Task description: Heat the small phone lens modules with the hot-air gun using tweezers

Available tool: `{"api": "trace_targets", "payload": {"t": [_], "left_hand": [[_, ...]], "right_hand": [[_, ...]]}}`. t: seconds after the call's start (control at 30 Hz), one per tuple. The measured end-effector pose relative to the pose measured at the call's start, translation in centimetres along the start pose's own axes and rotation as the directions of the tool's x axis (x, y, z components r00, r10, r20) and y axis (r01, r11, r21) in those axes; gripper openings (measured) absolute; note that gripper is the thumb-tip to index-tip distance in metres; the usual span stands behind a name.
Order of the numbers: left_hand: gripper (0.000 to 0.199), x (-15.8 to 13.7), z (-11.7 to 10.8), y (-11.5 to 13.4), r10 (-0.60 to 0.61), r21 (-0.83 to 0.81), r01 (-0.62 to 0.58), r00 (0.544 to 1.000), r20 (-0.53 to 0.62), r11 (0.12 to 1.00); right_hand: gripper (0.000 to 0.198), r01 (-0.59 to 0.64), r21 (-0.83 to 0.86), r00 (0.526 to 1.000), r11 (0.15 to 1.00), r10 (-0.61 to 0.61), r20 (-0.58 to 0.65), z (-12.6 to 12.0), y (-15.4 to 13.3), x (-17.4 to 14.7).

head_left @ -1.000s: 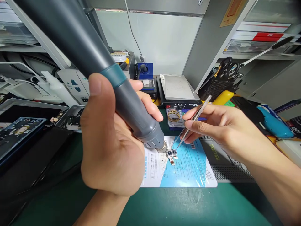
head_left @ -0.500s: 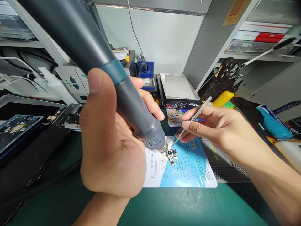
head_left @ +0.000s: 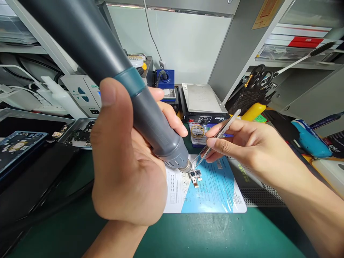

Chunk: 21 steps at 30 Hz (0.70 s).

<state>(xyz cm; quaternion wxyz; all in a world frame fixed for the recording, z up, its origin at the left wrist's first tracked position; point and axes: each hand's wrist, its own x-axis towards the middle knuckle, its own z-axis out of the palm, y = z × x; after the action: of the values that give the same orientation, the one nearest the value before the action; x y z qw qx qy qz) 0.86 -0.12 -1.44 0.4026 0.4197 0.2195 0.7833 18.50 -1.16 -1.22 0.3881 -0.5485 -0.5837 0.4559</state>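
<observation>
My left hand [head_left: 129, 172] is wrapped round a dark grey hot air gun [head_left: 113, 68] with a teal ring, its metal nozzle tilted down to the right. Just beyond the nozzle lies a small dual-lens camera module [head_left: 194, 174] with short flex connectors. It rests on a blue and white printed card [head_left: 215, 197]. Between the thumb and fingers of my right hand [head_left: 242, 143] is a pair of metal tweezers [head_left: 224, 128]. The tweezer tips point down close to the upper edge of the module; I cannot tell whether they touch it.
A heating plate [head_left: 202, 100] stands at the back, with small packets [head_left: 198, 133] before it. At left are an opened phone [head_left: 21, 147], a clear tray of parts [head_left: 80, 134] and a hot air station [head_left: 80, 94]. A black mesh pen holder [head_left: 243, 98] stands at right.
The whole view has shifted very slightly, so the card and module appear a little further left. Both hands keep their hold, with the nozzle and tweezers nearly where they were.
</observation>
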Motion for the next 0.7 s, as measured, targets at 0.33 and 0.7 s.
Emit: {"api": "trace_targets", "payload": {"t": [0.33,0.7], "left_hand": [[0.065,-0.4,0.7,1.3,-0.141,0.047,0.143,0.989,-0.050,0.989],[0.060,0.2,-0.4,0.5,-0.115,0.026,0.114,0.992,0.046,0.993]], "right_hand": [[0.034,0.007,0.002,1.000,1.000,-0.007,-0.001,-0.1,-0.1,-0.3],[0.034,0.031,-0.022,0.999,0.999,-0.031,-0.013,0.5,-0.4,-0.3]]}}
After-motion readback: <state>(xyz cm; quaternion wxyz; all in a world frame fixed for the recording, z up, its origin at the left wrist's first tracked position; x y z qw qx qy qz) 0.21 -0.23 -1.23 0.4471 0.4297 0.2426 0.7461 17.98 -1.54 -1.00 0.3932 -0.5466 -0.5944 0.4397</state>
